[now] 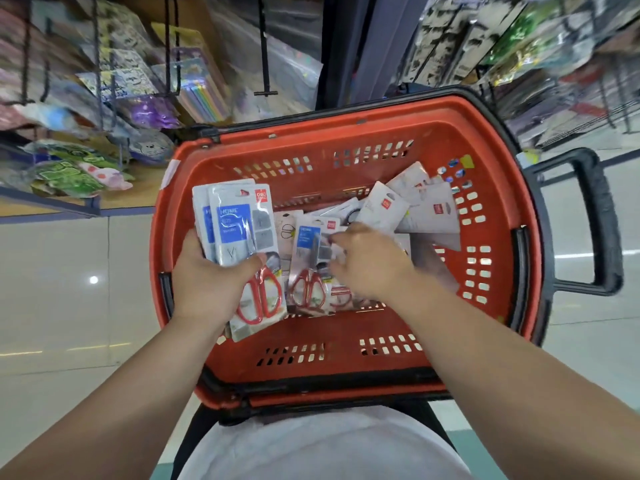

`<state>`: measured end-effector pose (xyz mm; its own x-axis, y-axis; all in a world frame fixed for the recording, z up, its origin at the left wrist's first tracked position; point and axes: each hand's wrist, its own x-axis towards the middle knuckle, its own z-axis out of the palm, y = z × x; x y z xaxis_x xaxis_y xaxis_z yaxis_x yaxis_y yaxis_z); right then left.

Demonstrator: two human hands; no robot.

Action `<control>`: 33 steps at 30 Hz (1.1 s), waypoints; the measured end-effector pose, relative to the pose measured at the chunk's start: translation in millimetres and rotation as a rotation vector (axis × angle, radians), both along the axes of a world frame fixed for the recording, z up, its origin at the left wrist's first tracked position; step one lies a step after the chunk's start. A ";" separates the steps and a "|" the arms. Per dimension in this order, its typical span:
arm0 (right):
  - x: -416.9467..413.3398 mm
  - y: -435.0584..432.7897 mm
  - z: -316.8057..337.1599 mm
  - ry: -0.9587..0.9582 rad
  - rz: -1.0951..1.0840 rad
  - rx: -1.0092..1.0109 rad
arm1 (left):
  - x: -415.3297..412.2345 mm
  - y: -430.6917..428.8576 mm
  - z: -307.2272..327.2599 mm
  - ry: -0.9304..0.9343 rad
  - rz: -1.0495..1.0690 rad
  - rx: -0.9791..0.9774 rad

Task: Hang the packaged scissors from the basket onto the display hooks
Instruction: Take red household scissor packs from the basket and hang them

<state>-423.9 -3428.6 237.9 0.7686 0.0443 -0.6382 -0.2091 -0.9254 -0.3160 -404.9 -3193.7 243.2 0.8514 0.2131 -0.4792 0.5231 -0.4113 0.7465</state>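
While the left grip (204, 282) holds HOME-labelled packaged scissors (239, 230), the right grip (367, 261) seemingly pinches another pack (308, 258) in the basket (346, 368).

We're in a shop aisle, pale glossy floor tiles (52, 271) under us with a bright spot of glare (94, 279) on them. On the left we've got a low shelf (48, 199) piled with colourful packets (69, 174). There's more blurry packaged stuff (519, 39) on the right, and a dark upright post (346, 46) between the two. Bit of teal floor (491, 455) bottom right.
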 end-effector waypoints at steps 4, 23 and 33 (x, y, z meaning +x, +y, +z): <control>0.4 19.3 -22.6 0.315 0.136 0.130 | -4.7 7.5 2.8 0.002 0.017 0.023; 14.9 6.9 -115.4 0.113 0.436 -0.160 | 3.2 11.9 -26.6 0.071 0.073 -0.054; 47.6 11.4 -160.1 0.030 -0.326 -0.148 | 7.7 7.9 -29.1 0.130 0.090 -0.093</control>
